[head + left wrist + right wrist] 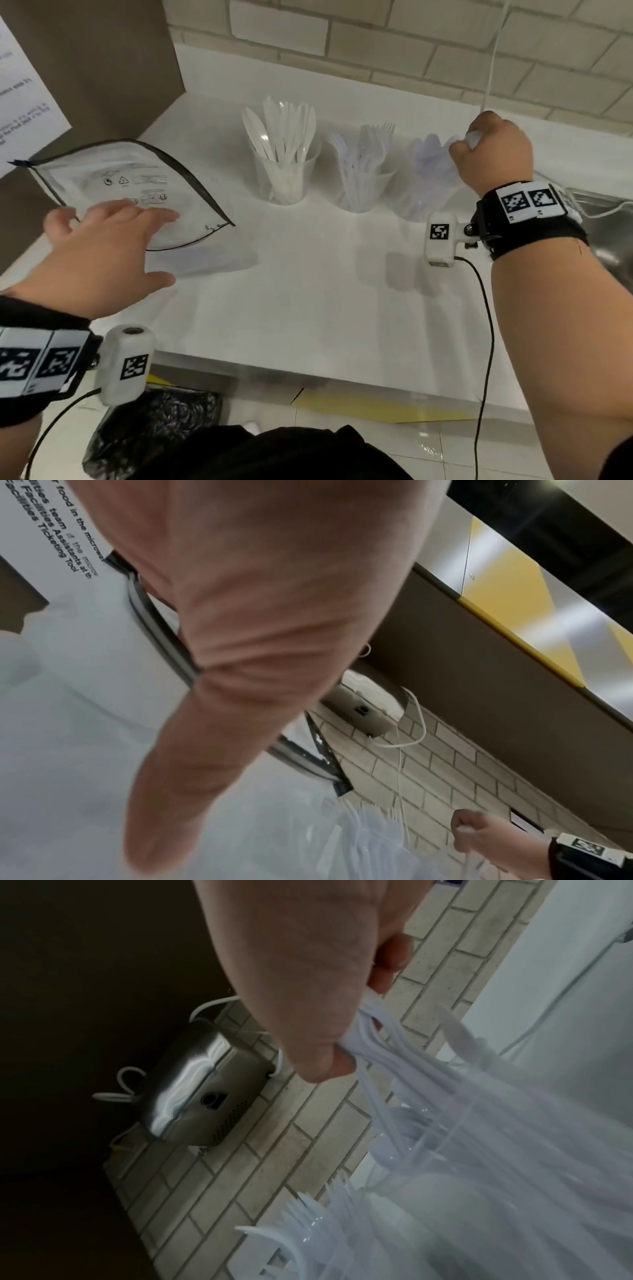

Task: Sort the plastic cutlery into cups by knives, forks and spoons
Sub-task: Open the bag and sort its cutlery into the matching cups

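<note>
Right hand [493,154]: fingers curled round bunch of spoons [383,1053], over rightmost cup [419,202].
Left hand [102,250]: fingers spread, above pouch [137,178], holding nothing.
Middle cup [364,192]: forks [370,150].
Left cup [284,181]: knives [287,133].
All on white counter [308,291].

L hand [102,246]: arm stretched fwd-left, palm down, fingers straight and spread, thumb out to the side; holds nothing. R hand [493,150]: arm raised fwd-right, wrist bent, fingers [394,953] and thumb curled tight, pinching a bunch of white spoons [404,1053] by one end (count unclear). Marker bands w/ cams on both wrists.
</note>
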